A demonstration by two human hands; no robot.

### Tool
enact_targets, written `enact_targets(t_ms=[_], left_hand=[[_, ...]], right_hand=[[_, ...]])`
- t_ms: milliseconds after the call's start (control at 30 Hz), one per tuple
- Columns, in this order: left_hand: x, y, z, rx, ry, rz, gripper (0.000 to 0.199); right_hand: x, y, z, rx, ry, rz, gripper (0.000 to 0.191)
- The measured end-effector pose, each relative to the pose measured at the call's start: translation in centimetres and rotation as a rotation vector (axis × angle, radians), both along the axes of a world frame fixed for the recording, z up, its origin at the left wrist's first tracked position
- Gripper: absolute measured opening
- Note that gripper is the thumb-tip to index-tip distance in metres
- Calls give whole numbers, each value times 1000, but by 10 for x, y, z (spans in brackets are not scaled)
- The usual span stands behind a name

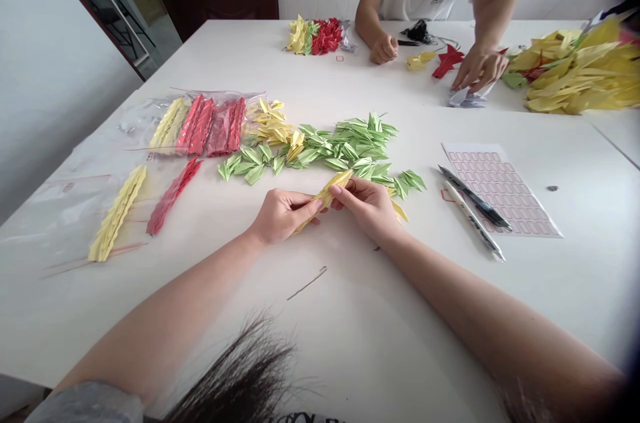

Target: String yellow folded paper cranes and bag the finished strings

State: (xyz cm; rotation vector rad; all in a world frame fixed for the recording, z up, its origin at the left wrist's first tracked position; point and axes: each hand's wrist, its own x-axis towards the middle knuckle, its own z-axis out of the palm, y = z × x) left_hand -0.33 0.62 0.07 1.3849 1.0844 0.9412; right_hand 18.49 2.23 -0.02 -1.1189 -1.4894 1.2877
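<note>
Between my two hands is a folded yellow paper piece (pixel 330 191), tilted up to the right above the white table. My left hand (pixel 284 215) pinches its lower left part, and my right hand (pixel 367 204) grips it near the upper end. Just beyond my fingers lies a spread of folded green paper pieces (pixel 360 143). A cluster of folded yellow paper pieces (pixel 273 123) adjoins it on the left. On the table nearer to me is a thin hooked metal needle (pixel 307 283).
Plastic bags (pixel 135 130) with yellow and red folded strips lie left. To the right are a sheet of red-outlined labels (pixel 500 190) and two pens (pixel 473 200). Across the table a co-worker's hands (pixel 480 68) handle paper pieces, beside a large yellow paper pile (pixel 585 70).
</note>
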Motion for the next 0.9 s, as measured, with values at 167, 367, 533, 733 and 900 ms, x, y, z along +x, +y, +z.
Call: enact_targets(t_ms=[167, 367, 533, 733, 900], left_hand=[[-3, 1, 3, 9, 35, -42, 39], [-6, 4, 10, -13, -2, -62, 35], [-6, 7, 9, -10, -66, -90, 31], [-5, 7, 9, -15, -44, -94, 29], [-3, 5, 7, 21, -34, -34, 31]], right_hand=[[-1, 1, 1, 1, 26, -15, 49], [-3, 1, -1, 36, 50, 80, 47], [-5, 0, -1, 7, 103, 117, 43], [-6, -1, -1, -38, 160, 117, 40], [-5, -2, 0, -56, 102, 78, 41]])
